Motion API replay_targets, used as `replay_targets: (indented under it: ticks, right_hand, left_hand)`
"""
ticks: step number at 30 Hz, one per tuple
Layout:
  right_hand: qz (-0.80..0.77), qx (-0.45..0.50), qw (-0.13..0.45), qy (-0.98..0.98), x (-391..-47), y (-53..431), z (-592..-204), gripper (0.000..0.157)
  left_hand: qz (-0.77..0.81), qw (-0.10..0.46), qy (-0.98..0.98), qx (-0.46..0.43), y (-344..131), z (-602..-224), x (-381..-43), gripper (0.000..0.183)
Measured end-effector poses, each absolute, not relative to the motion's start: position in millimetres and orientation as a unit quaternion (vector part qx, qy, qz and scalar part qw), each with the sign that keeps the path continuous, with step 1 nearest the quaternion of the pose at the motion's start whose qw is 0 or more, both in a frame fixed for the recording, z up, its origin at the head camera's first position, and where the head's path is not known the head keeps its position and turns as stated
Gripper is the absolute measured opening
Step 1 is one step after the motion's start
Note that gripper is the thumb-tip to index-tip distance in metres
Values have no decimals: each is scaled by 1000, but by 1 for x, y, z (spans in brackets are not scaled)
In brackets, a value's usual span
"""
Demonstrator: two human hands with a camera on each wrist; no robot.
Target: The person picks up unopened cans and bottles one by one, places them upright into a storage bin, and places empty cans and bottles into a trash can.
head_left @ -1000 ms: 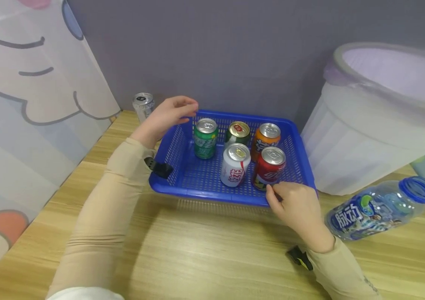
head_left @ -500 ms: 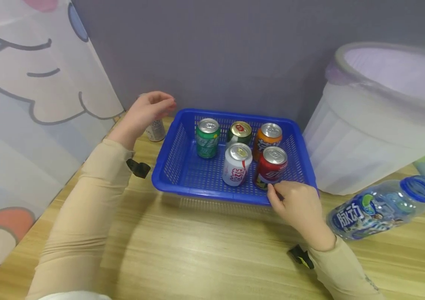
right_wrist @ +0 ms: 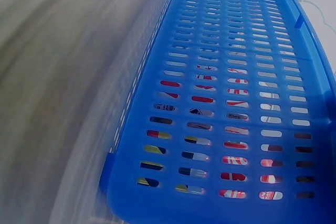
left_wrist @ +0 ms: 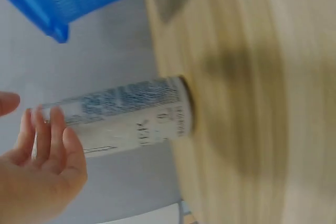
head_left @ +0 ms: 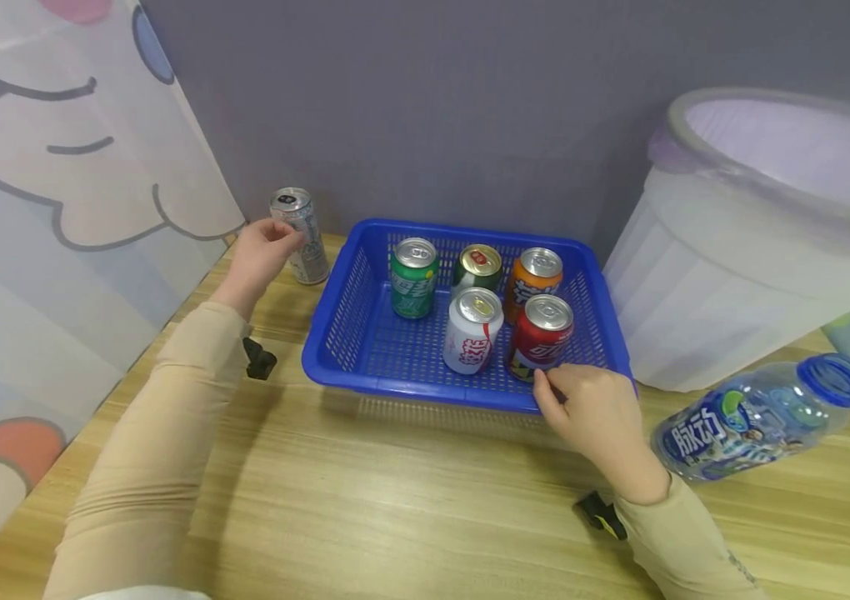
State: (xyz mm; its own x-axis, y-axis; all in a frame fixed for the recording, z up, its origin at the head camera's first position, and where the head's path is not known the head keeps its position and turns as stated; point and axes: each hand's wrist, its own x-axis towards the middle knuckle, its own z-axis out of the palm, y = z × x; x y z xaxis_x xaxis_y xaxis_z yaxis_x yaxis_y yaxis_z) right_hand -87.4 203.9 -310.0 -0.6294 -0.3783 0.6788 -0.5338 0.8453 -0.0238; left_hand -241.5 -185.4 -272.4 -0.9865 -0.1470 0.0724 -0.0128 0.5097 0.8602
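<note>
A tall silver-white drink can (head_left: 310, 254) stands upright on the wooden table, left of the blue plastic basket (head_left: 410, 387). My left hand (head_left: 254, 258) is at its upper part; in the left wrist view the fingers (left_wrist: 55, 135) lie close by the can (left_wrist: 131, 111), the thumb standing apart. Whether they touch it I cannot tell. My right hand (head_left: 597, 421) grips the basket's front rim near the right corner. Inside are a green can (head_left: 413, 287), a dark green can (head_left: 479, 265), an orange can (head_left: 536, 279), a white can (head_left: 472, 333) and a red can (head_left: 541, 333).
A white bin (head_left: 740, 242) with a lilac liner stands right of the basket. In front of it is a clear plastic bottle (head_left: 740, 421) with a blue label, tilted in view. A grey wall panel (head_left: 455, 117) rises behind, a cartoon-printed sheet (head_left: 95, 292) on the left.
My left hand has moved left and down from above the basket's back left corner, past the silver-white can's top to its near left side. My right hand stays on the rim.
</note>
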Motion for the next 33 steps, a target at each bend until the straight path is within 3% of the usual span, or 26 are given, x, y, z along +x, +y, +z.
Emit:
replay_targets:
  ticks: [3, 6, 9, 13, 22, 33]
  right_hand:
    - [114, 254, 345, -896, -87, 203, -311, 41]
    - [113, 253, 341, -898, -86, 203, -311, 41]
    - [112, 252, 340, -899, -86, 204, -311, 40]
    - [113, 248, 345, -898, -86, 205, -309, 41]
    - [108, 255, 342, -898, -86, 202, -310, 40]
    - [112, 252, 339, -900, -86, 203, -307, 41]
  left_hand:
    - [-494, 76, -861, 93, -189, -281, -247, 28]
    - [-514, 77, -844, 131, -188, -285, -253, 52]
    - [-533, 68, -832, 137, -187, -287, -259, 79]
    - [-546, 62, -827, 116, -182, -290, -265, 94]
    - [-595, 56, -794, 112, -178, -299, -270, 93]
    - [-617, 88, -772, 123, -172, -301, -284, 83]
